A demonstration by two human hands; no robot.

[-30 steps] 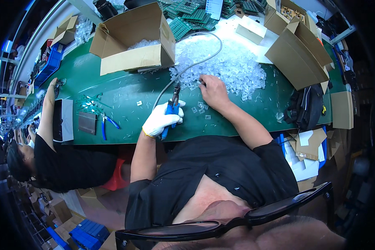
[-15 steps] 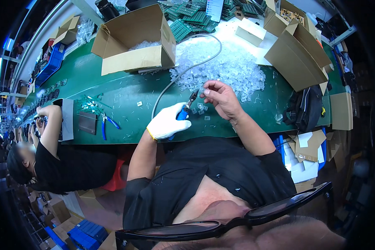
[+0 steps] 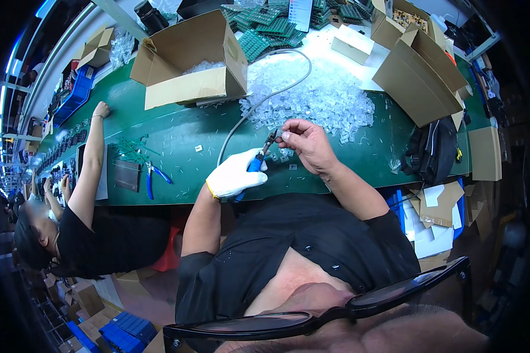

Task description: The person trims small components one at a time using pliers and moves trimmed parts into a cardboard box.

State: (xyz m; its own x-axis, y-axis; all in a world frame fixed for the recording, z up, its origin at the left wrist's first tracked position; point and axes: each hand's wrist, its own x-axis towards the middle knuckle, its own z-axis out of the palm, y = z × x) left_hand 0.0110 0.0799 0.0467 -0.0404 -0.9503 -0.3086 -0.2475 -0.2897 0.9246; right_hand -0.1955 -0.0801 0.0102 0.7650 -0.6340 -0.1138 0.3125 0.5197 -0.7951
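My left hand (image 3: 232, 176), in a white glove, is wrapped round blue-handled nippers (image 3: 255, 164), their dark metal jaws pointing up and away from me. Just right of the jaws, my bare right hand (image 3: 313, 147) pinches a small clear plastic piece (image 3: 279, 136), partly hidden by thumb and fingers. The piece is at the jaw tips; whether they touch it I cannot tell. A few loose clear pieces (image 3: 292, 167) lie on the green table below my right hand. Beyond both hands spreads a large heap of similar clear pieces (image 3: 318, 94).
A grey hose (image 3: 235, 125) arcs from behind my glove over the heap. Open cardboard boxes (image 3: 185, 91) stand far left and right (image 3: 415, 79). Blue-handled pliers (image 3: 149, 182) and green plastic scraps (image 3: 129, 148) lie leftward. A co-worker's arm (image 3: 93, 159) reaches across the table at left.
My right hand has come slightly nearer and left, bringing the clear piece close to the jaws. The nippers have shifted slightly. The co-worker's arm has stretched farther over the table.
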